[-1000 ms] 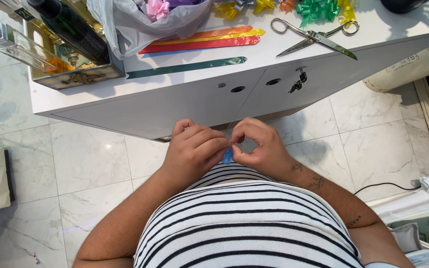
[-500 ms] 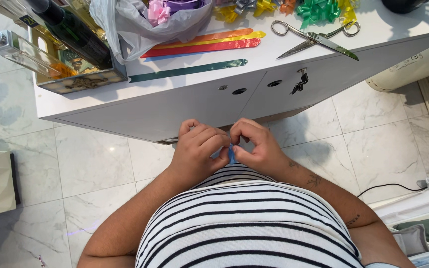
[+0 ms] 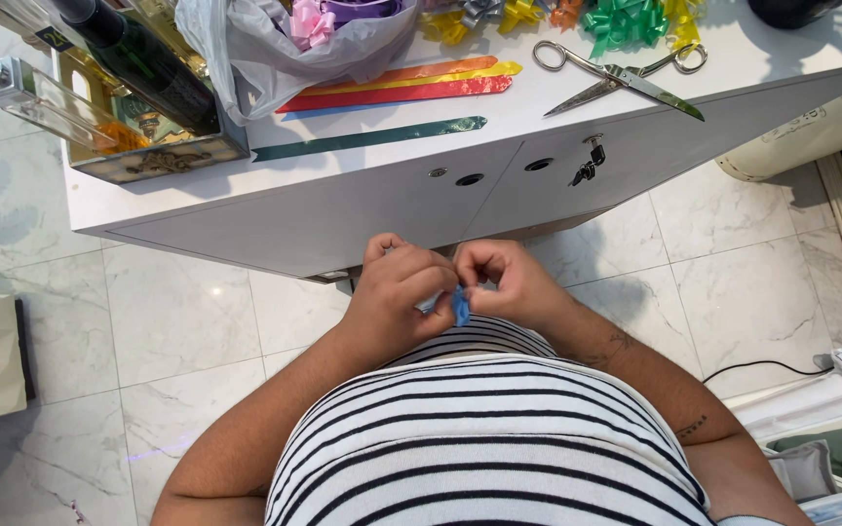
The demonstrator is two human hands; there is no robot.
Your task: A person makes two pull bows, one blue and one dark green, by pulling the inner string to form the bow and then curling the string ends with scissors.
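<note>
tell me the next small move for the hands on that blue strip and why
Probably keep folding the blue strip: both the left hand and right hand pinch it close to the body, and only a short bit shows between the fingers. How far it is folded cannot be told.

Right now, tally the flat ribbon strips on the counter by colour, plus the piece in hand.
Orange strip: 1
Yellow strip: 1
Red strip: 1
Green strip: 1
Blue piece, pinched between left hand and right hand: 1
Total: 5
</note>
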